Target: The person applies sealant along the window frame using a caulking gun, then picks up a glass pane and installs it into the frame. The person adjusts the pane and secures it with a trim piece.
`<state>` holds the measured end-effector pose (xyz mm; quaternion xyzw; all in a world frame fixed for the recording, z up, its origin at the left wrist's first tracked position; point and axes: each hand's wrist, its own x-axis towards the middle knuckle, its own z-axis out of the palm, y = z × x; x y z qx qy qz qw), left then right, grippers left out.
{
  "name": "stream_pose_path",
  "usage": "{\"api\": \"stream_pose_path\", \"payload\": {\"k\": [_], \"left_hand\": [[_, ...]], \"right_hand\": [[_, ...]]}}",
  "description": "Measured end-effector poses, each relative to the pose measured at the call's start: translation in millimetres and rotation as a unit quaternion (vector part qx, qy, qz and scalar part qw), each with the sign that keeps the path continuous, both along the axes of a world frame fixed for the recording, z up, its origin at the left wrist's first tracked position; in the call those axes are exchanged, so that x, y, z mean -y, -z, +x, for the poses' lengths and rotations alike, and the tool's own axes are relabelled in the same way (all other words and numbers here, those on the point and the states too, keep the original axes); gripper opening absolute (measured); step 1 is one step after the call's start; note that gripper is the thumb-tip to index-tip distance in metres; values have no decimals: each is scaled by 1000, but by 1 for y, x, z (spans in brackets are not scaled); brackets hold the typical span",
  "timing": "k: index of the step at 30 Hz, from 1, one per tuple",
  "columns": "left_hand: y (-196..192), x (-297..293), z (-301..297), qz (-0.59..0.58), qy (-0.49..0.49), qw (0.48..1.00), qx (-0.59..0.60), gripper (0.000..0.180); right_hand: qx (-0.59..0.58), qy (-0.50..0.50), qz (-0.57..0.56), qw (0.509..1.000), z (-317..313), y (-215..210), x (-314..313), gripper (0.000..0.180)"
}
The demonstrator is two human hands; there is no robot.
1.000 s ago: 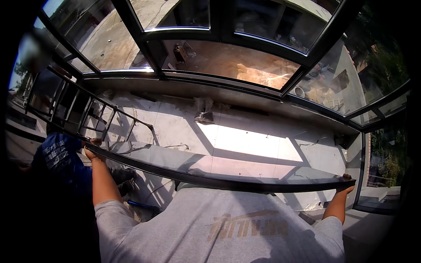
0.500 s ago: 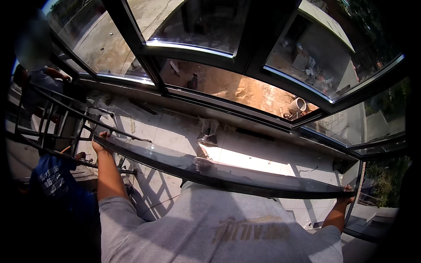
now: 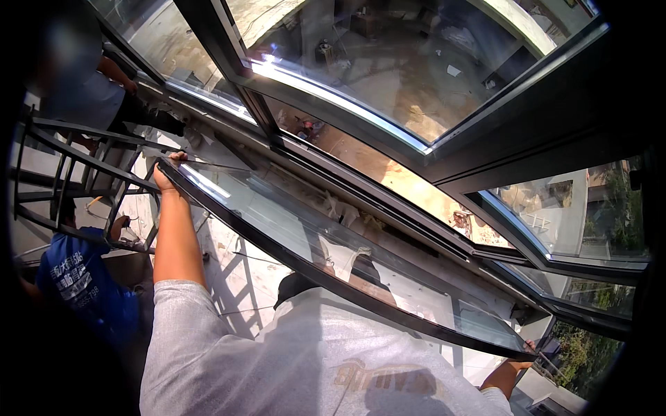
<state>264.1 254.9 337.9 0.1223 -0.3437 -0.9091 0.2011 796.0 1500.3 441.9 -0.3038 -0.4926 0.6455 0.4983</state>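
A long window pane (image 3: 291,229) with a black edge frame lies across in front of my chest, slanting down from left to right. My left hand (image 3: 168,175) is closed round its upper left end. At the opposite end, my right hand (image 3: 522,360) grips the lower right corner, with fingertips showing over the edge. Through the glass I see the light floor and part of my legs. Beyond the pane stands a large dark window frame (image 3: 277,142), whose lower section is an opening onto sandy ground.
A dark metal ladder-like frame (image 3: 76,154) stands at my left. Near it are a person in a blue shirt (image 3: 87,277), low down, and another in a grey shirt (image 3: 90,97) farther off. Debris lies along the base of the window wall.
The pane has tilted, its left end rising and its right end dropping, and more of its glass face shows. My view has turned, and both hands keep hold.
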Motion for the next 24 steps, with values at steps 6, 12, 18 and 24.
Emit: {"api": "stream_pose_path", "payload": {"k": [6, 12, 18, 24], "left_hand": [[-9, -37, -58, -110, -56, 989, 77, 33], [30, -52, -101, -4, -44, 999, 12, 30], [56, -63, -146, -26, -29, 999, 2, 29], [86, -48, -168, -20, -11, 1000, -20, 32]], "right_hand": [[19, 107, -121, 987, -116, 50, 29, 22], [64, 123, -123, 983, -163, 60, 17, 28], [33, 107, -120, 986, -188, 100, 12, 29], [8, 95, -120, 988, -211, 129, 11, 29]]}}
